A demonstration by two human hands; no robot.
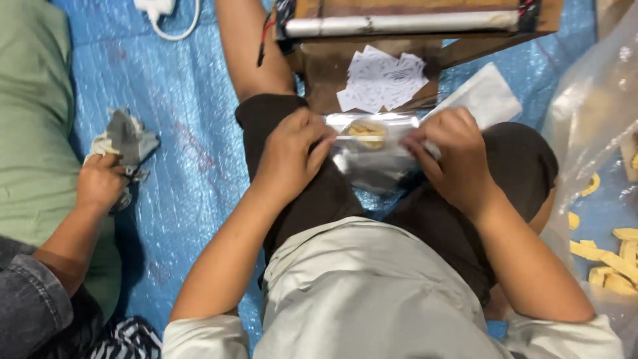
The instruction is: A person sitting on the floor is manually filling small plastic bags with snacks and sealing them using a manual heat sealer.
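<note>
Fingers of left hand (pixel 289 154) and right hand (pixel 453 157) pinch opposite ends of a clear plastic pouch (pixel 372 143) on the lap, round tan biscuit already inside, mouth apparently unsealed; white paper slips (pixel 384 81) and wooden heat-sealer (pixel 405 26) ahead, co-worker's hand (pixel 101 183) leftward.

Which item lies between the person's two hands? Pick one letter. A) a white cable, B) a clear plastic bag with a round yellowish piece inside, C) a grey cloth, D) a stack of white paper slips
B: the left hand and the right hand both pinch the clear plastic bag over the lap, with a round yellowish piece showing through it.
</note>
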